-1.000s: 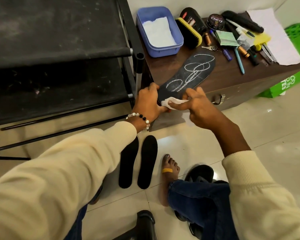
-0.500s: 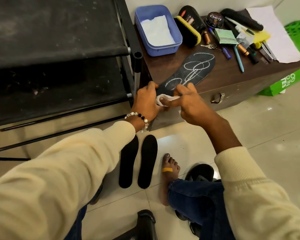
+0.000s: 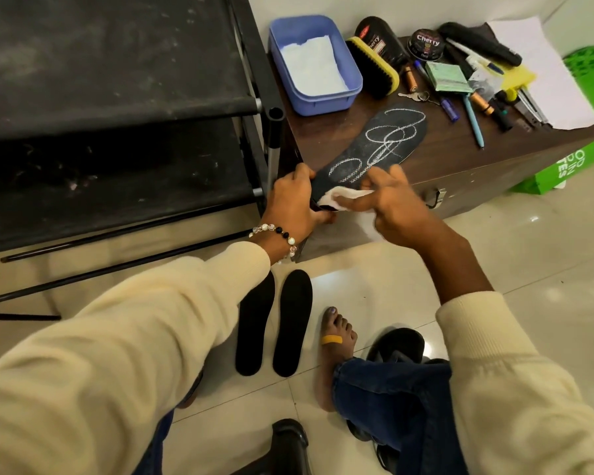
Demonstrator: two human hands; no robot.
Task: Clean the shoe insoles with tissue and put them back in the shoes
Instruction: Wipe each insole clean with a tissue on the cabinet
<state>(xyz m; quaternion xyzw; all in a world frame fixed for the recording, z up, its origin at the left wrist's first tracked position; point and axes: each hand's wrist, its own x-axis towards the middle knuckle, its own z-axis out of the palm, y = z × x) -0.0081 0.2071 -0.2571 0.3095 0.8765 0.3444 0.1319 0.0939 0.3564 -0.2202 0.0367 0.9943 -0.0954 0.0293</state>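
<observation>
A black insole (image 3: 378, 149) with white chalk scribbles lies across the front edge of the brown wooden chest (image 3: 460, 166). My left hand (image 3: 294, 204) grips its heel end. My right hand (image 3: 396, 204) presses a crumpled white tissue (image 3: 343, 197) onto the heel part of the insole. Two plain black insoles (image 3: 275, 323) lie side by side on the floor tiles below my arms. A black shoe (image 3: 396, 344) sits by my bare foot, and another black shoe tip (image 3: 288, 437) shows at the bottom edge.
A blue tub (image 3: 314, 61) holding white tissues stands at the chest's back left, beside a shoe brush (image 3: 374, 68), polish tin (image 3: 426, 42), pens and papers. A black shoe rack (image 3: 117, 114) stands to the left. A green bag (image 3: 570, 166) is on the right.
My right hand with the tissue has slid a little along the heel end of the insole, towards my left hand. The left hand keeps its hold.
</observation>
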